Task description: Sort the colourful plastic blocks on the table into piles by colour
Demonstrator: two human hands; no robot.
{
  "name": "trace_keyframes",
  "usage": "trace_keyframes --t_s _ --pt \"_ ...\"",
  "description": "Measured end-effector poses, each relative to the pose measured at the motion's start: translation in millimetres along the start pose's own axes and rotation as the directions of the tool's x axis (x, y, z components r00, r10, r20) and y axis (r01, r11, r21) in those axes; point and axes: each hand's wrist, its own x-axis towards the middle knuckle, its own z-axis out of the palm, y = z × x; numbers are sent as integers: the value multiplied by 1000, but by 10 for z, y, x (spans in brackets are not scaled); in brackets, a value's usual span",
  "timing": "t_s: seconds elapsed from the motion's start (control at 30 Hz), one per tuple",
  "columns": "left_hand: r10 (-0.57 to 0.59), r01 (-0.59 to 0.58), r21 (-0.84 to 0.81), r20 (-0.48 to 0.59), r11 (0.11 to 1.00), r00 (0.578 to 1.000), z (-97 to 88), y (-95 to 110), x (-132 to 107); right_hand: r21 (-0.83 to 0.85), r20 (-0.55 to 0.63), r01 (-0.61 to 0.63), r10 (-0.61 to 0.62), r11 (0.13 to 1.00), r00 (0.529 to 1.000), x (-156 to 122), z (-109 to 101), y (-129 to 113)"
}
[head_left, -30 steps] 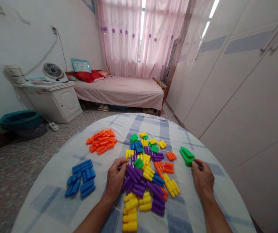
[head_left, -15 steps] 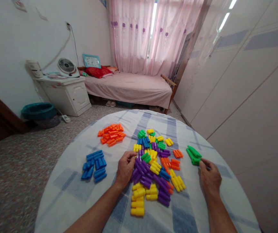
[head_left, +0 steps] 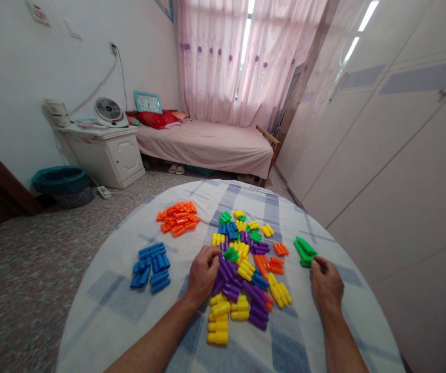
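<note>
My left hand [head_left: 204, 274] is curled at the left side of a mixed pile, thumb and fingers closed together. Its fingertips meet the purple plastic building blocks [head_left: 228, 272] beside a small green block [head_left: 231, 254]; what they pinch, if anything, is hidden. Over on the right, my right hand [head_left: 328, 284] has thumb and fingers pinched at the near end of a small group of green building blocks [head_left: 304, 251]. Yellow blocks [head_left: 218, 330], orange blocks [head_left: 261, 264] and blue blocks [head_left: 261, 281] lie among the purple ones, many joined in short rows.
Left of the pile are a heap of orange blocks [head_left: 178, 218] and a group of blue blocks [head_left: 151, 265]. All rest on a round table with a checked cloth [head_left: 117, 324]. Beyond stand a bed [head_left: 207, 142], a white cabinet [head_left: 124, 158] and a wardrobe [head_left: 363, 171].
The view has tilted up slightly and shifted. Both hands stay at nearly the same places, the left at the pile and the right at the green blocks.
</note>
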Motion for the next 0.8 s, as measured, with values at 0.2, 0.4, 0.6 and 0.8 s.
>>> trace_keyframes --t_s 0.2,0.4,0.6,0.8 --pt "70 -72 78 23 994 997 -2 50 -62 -40 3 -1 1 999 1000 -33 9 -25" --pt "65 -70 103 51 992 997 -4 22 -61 29 25 -1 0 1000 1000 -128 5 8" --pt "65 -72 113 60 991 996 -9 -13 -62 63 50 21 -24 998 998 -141 28 22" --pt "126 -127 171 16 977 992 -16 -21 -67 63 37 28 -31 998 999 -161 13 -48"
